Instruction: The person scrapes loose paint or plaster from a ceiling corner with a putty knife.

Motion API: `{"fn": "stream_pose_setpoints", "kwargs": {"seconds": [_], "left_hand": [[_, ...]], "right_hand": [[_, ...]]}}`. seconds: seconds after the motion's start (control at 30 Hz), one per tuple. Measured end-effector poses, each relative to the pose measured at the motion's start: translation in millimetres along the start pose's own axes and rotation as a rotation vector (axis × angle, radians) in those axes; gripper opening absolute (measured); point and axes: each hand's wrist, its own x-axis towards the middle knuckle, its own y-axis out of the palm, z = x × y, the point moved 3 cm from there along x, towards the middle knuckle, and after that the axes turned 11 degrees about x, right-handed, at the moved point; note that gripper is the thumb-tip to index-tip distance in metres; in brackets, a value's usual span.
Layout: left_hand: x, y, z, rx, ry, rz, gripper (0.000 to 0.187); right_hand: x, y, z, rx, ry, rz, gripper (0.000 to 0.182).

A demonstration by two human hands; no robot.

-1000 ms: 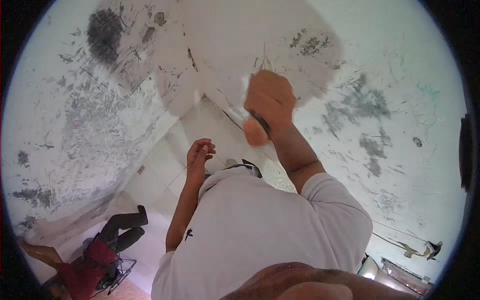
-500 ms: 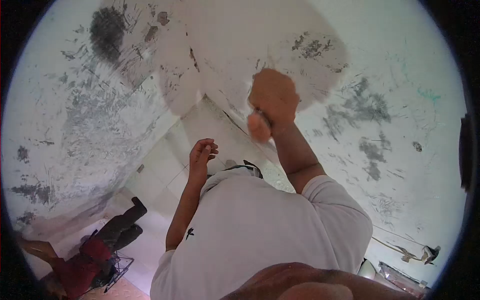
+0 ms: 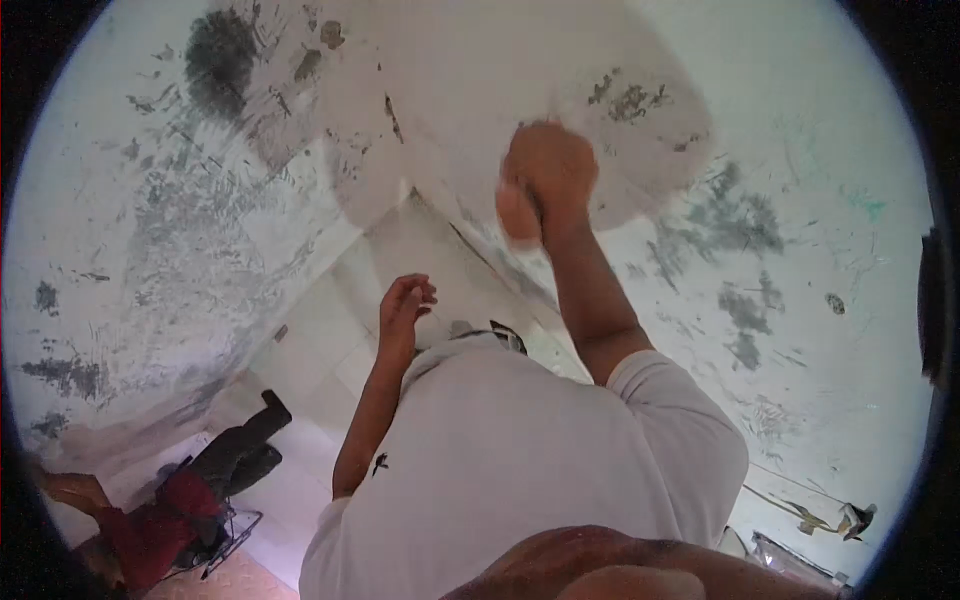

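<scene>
My right hand [image 3: 552,170] reaches out against the white wall [image 3: 460,70] by the corner, beside a damp-looking darker area. Its fingers are closed with the thumb to the left, and the hand is slightly smeared by motion. What it grips is hidden beneath it, apart from a thin dark edge near the thumb. My left hand [image 3: 408,300] hangs in front of my body above the tiled floor, with loosely bent fingers somewhat apart and nothing visible in them.
Left of the corner stands another stained wall [image 3: 200,240] with dark patches. A person in a red top [image 3: 165,525] sits at the lower left on a metal-framed seat. Cable or cord [image 3: 800,515] and a plastic-looking pack [image 3: 790,560] lie at the lower right.
My right hand has moved a little up the wall, away from my body. My left hand has stayed nearly still, and the view has shifted slightly.
</scene>
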Motion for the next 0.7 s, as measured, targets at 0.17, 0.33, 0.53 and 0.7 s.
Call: {"fn": "stream_pose_setpoints", "kwargs": {"seconds": [0.17,0.33,0.53,0.7], "left_hand": [[1,4,-1,0.014,0.024,0.033,0.02],[1,9,-12,0.025,0.055,0.017,0.023],[-1,4,-5,0.024,0.035,-0.002,0.023],[2,0,1,0.015,-0.049,-0.065,0.022]], "right_hand": [[10,2,10,-0.125,0.029,0.118,0.026],[-11,9,-29,-0.154,0.199,0.263,0.023],[-33,-14,-17,-0.505,0.266,0.191,0.025],[-52,-19,-49,-0.843,0.62,0.485,0.022]]}}
